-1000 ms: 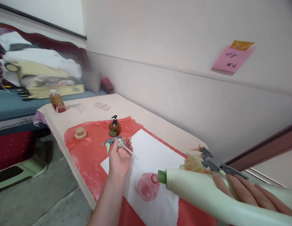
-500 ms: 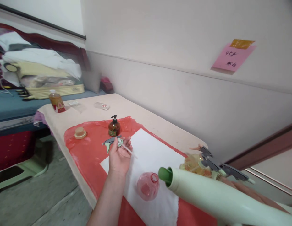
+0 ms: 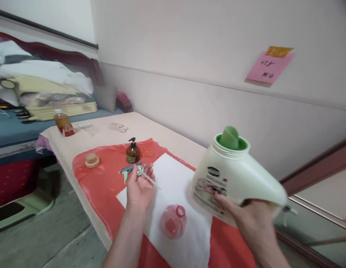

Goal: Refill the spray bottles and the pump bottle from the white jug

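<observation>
- Against a pale wall [image 3: 161, 96], the cream worktop [image 3: 150, 126] carries a crumpled red plastic sheet [image 3: 101, 190], with a white cloth [image 3: 167, 171] partly over it.
- The translucent pink bottle [image 3: 172, 225] stands open-mouthed on the cloth. Taking it as the clock's centre, with twelve at the top of the view, the amber pump bottle [image 3: 133, 154] sits towards eleven and the beige cap [image 3: 92, 160] towards ten, both on the sheet.
- At ten o'clock, the left hand [image 3: 140, 190] is palm up, its thumb and curled fingers closed lightly round the trigger spray head [image 3: 140, 170]. The dip tube [image 3: 150, 179] points out over the cloth. That light grip should suffice; a firm squeeze could bend the tube.
- At two o'clock, the right hand [image 3: 252, 223] is clamped on the handle side of the pale green jug [image 3: 237, 171], thumb against its side near the label. Whether its base touches the cloth, I cannot tell.
- The jug's neck is uncapped, with a green spout [image 3: 229, 137] inside. Best to hold it mouth-up, wrist firm, since any contents could surge with a sudden tilt.
- The hands are well apart. The pink bottle looks light and neither hand steadies it, so a knock from the jug could topple it.
</observation>
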